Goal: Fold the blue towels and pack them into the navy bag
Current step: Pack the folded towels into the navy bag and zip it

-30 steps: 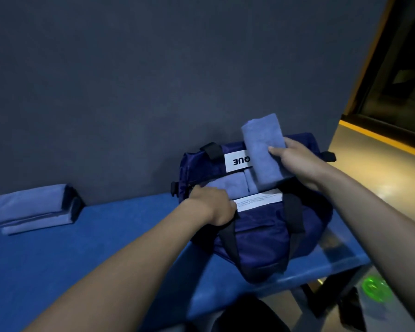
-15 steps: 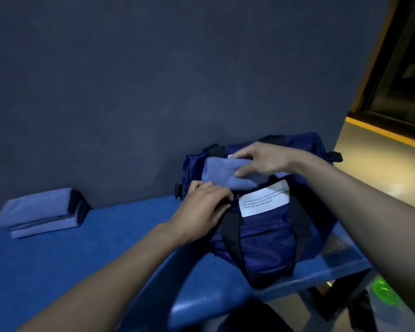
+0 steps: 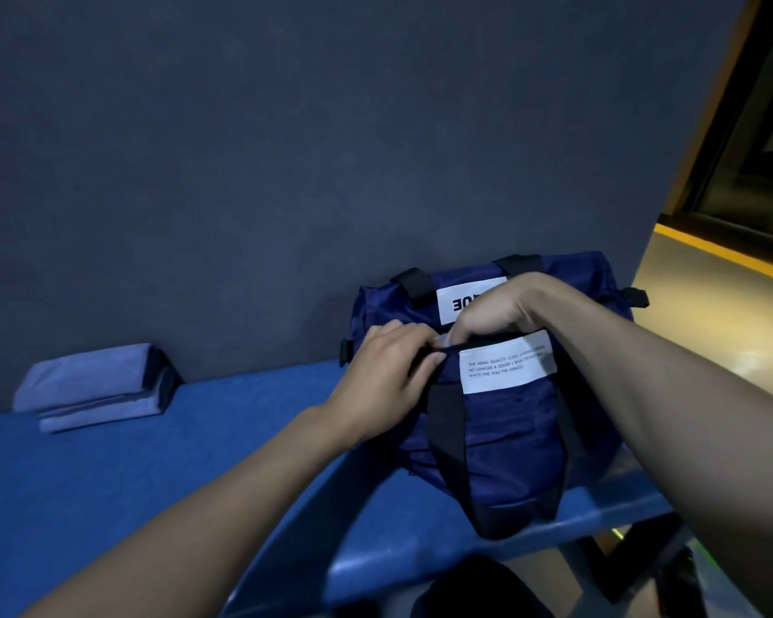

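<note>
1. So, compared to half a second back, the towel has gone almost fully into the navy bag; only a sliver of blue towel peeks out at the opening.
2. Right hand is curled down into the opening, pressing it in; whether it grips it I can't tell. Left hand pinches the bag's near rim.
3. Two more folded towels sit stacked at the blue bench's far left, against the dark wall.
4. Count: one bag, two white labels.
</note>
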